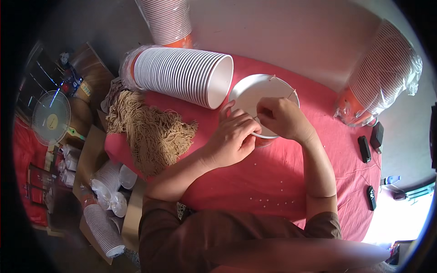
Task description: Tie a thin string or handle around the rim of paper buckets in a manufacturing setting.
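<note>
A white paper cup (255,93) stands on the red table cover (268,177), seen from above, with a thin string handle (291,94) across its rim. My left hand (232,139) grips the cup's near rim with closed fingers. My right hand (282,119) pinches at the rim beside it, fingertips closed on the string. A long stack of nested white cups (182,75) lies on its side just left of the cup. A heap of tan string pieces (150,129) lies at the table's left end.
Wrapped cup stacks stand at the back (166,20) and at the right (382,73). Small dark devices (364,149) lie at the right edge. Loose cups (109,182) and boxes sit on the floor to the left, near a small fan (51,117).
</note>
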